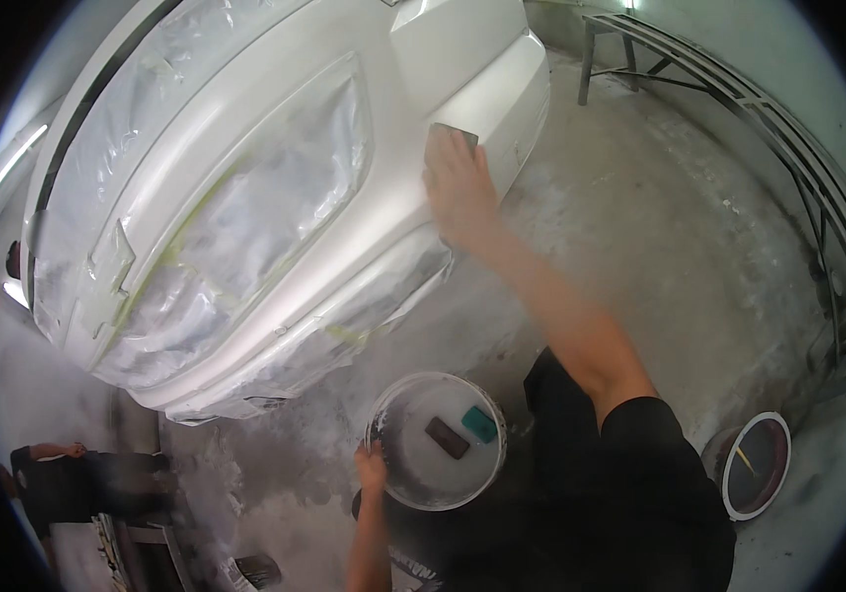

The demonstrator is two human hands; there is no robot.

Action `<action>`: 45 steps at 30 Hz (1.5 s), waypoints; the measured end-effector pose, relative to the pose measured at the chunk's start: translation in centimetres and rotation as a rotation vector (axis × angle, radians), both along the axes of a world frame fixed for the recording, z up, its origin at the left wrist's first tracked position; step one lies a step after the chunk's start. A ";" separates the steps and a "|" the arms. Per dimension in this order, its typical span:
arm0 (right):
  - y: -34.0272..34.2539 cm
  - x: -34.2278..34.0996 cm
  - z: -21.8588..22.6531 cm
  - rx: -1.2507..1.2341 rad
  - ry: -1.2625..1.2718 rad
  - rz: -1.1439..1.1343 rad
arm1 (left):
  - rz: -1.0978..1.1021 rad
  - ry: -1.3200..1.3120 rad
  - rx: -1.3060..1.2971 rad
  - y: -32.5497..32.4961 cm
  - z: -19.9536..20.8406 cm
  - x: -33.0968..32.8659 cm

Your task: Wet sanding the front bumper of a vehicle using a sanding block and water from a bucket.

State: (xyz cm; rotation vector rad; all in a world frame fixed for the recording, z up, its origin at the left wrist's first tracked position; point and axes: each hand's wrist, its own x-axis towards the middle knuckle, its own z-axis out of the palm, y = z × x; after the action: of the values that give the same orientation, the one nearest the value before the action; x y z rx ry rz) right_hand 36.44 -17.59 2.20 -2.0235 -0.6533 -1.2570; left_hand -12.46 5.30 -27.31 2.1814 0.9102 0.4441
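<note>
My right hand (461, 187) presses a small dark pad (470, 136), probably a sanding pad, flat against the bare white corner of a vehicle body panel (418, 148). Its fingers lie over the pad and partly hide it. Lower down, my left hand (371, 466) grips the left rim of a round bucket (405, 403) near my body. Cloudy liquid seems to fill the bucket's bottom, with a dark brown block (447, 438) and a teal block (479, 423) in it. Clear plastic sheeting (285, 163) and yellow-green tape (186, 222) mask parts of the bodywork.
A long metal rack (739, 94) curves along the right wall. Another bucket (729, 464) with a white rim stands on the wet-looking floor (630, 227) at lower right. At lower left is another person (92, 483) in dark clothes, near a stand (152, 538) and a small container (257, 570).
</note>
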 end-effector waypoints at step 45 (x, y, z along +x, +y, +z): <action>-3.3 3.7 -2.7 -0.038 -0.199 -0.043 | -0.057 0.033 0.172 -2.4 1.8 2.0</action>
State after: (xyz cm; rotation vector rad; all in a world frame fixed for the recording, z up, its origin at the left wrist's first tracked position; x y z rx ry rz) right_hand 40.15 -20.88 -0.47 -1.9683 -0.7339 -1.4953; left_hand -10.44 2.92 -25.47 2.3708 0.8526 0.4749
